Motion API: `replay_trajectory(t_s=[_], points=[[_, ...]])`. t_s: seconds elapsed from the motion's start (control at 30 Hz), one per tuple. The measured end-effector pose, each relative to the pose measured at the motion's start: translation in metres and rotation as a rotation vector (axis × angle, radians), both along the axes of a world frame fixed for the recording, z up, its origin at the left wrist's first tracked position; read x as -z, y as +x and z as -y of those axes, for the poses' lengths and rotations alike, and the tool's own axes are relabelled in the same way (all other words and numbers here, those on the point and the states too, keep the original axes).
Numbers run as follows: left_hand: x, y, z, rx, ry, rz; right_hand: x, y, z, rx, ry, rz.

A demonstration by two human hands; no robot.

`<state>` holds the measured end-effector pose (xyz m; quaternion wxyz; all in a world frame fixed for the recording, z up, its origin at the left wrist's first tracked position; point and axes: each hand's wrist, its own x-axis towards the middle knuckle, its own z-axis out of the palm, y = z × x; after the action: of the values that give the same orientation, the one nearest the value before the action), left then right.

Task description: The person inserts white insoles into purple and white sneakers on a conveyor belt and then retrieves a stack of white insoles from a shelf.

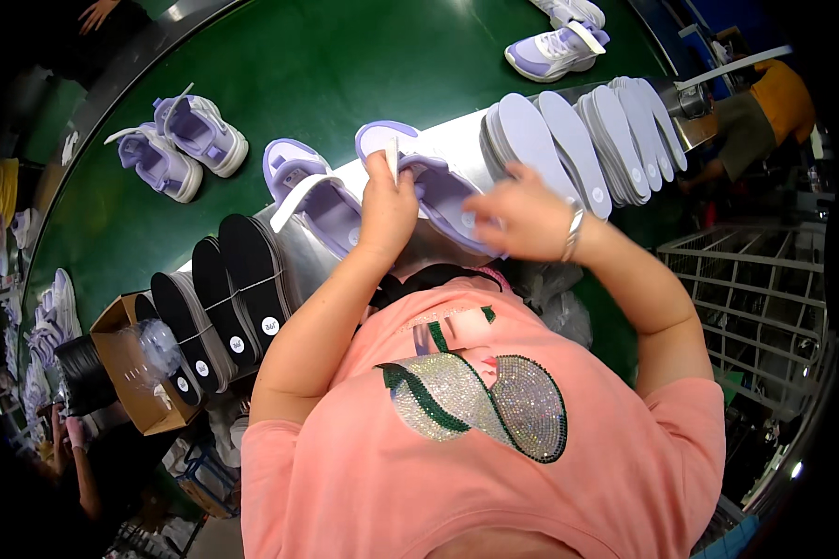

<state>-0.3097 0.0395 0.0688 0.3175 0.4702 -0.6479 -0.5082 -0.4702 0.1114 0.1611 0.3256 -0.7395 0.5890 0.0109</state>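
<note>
Centre of the frame: a lavender-and-white shoe (pixel 447 197) lies with its opening toward the wearer, over a bright metal strip (pixel 464 140) at the edge of the green table (pixel 336 56). The left hand (pixel 389 207) has its grip closed, thumb against fingers, on the shoe's upright white strap (pixel 391 156). The right hand (pixel 524 216), blurred, is at the right side of the shoe's opening, fingers partly curled; whether its grip has hold of anything cannot be told. Just left of centre, a matching shoe (pixel 334 212) lies beside the first. Upper right: fanned stacks of pale insoles (pixel 536 140). Lower left: tied bundles of black insoles (pixel 245 256), next to an open carton (pixel 132 396). Further pairs stand at upper left (pixel 182 144) and upper right (pixel 555 51).
</note>
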Motion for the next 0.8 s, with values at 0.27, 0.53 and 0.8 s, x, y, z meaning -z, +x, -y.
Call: replay_trajectory(t_s=[0.27, 0.53, 0.8], points=[[0.002, -0.020, 0.011, 0.005, -0.062, 0.166, 0.069, 0.010, 0.009, -0.133, 0.353, -0.298], [0.003, -0.020, 0.009, -0.011, -0.057, 0.133, 0.078, 0.016, 0.014, 0.058, 0.112, -0.130], [0.005, -0.021, 0.007, -0.016, -0.064, 0.133, 0.085, 0.028, 0.045, -0.042, 0.446, -0.472]])
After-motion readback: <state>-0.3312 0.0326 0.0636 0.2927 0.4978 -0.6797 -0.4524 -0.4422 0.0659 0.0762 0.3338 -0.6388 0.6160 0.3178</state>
